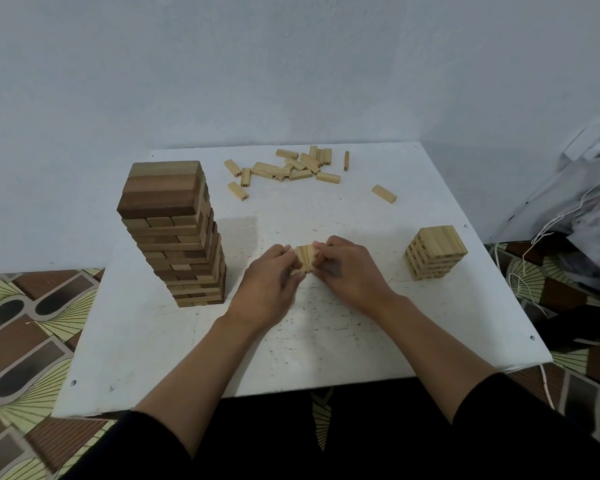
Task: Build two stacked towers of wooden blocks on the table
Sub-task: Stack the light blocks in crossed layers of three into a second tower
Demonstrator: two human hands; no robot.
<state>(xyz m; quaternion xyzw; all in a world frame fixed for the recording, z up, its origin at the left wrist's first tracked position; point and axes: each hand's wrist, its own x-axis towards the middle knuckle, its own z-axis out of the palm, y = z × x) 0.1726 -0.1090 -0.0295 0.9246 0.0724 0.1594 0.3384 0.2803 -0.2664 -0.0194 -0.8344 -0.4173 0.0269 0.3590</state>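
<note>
Several pale blocks (305, 259) sit pinched between left hand (269, 289) and right hand (349, 271); judged light, stiff, smooth; squeeze outer faces evenly.

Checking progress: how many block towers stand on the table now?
2. A tall brown tower stands at the table's left; a short pale tower at its right. The held block bundle isn't one.
</note>
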